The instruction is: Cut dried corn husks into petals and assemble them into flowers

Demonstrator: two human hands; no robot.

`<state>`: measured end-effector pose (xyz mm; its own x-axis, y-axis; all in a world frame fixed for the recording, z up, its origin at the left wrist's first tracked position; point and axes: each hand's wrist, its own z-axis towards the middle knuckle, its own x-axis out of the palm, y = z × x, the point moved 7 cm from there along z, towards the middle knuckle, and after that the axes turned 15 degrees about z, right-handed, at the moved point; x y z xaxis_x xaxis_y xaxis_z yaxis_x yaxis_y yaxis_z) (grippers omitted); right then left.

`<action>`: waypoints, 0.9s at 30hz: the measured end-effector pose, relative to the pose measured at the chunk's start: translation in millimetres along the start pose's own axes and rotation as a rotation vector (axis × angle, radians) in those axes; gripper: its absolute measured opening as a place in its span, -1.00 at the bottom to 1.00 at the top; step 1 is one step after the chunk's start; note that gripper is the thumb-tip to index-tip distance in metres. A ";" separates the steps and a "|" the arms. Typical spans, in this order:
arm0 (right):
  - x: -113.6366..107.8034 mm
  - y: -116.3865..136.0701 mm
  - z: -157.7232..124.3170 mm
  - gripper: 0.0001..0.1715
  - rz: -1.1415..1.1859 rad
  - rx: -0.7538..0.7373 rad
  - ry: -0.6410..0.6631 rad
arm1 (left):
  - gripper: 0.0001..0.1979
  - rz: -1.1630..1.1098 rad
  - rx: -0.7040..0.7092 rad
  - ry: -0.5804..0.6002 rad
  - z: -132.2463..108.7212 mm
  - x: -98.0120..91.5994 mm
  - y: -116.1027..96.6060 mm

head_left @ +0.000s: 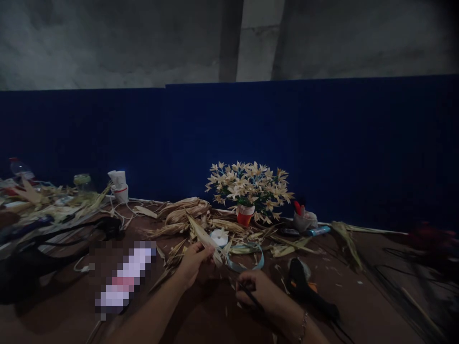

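My left hand (pixel 191 263) is closed on a pale dried corn husk (pixel 201 232), which slants up and away from the fingers. In my right hand (pixel 255 287), a slim dark tool (pixel 252 296) is gripped; its exact kind does not show. A loop of light-blue ribbon (pixel 260 262) lies just beyond the right hand, and a white roll (pixel 219 237) sits behind the husk. Farther back, husk flowers (pixel 247 184) stand in a red paper cup (pixel 245 218). A black glue gun (pixel 301 284) rests to the right of my right hand.
Dried husks (pixel 186 210) are heaped along the back of the brown table (pixel 215 315). At left are a pixelated phone-like shape (pixel 125 279), a black strap (pixel 43 243) and a white cup (pixel 121 193). Cables run at right. A blue panel (pixel 143 138) stands behind.
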<state>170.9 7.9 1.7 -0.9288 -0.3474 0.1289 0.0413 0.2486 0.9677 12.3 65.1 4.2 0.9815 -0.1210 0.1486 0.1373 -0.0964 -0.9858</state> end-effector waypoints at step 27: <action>-7.5 -3.7 9.6 -0.88 -0.131 -0.047 -0.039 | -0.73 -0.125 -0.024 -0.059 -0.6 2.9 6.3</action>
<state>174.2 18.3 -5.0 -0.9409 -0.3385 -0.0067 -0.0647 0.1604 0.9849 15.9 63.5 -1.6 0.9632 -0.0483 0.2643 0.2563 -0.1304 -0.9578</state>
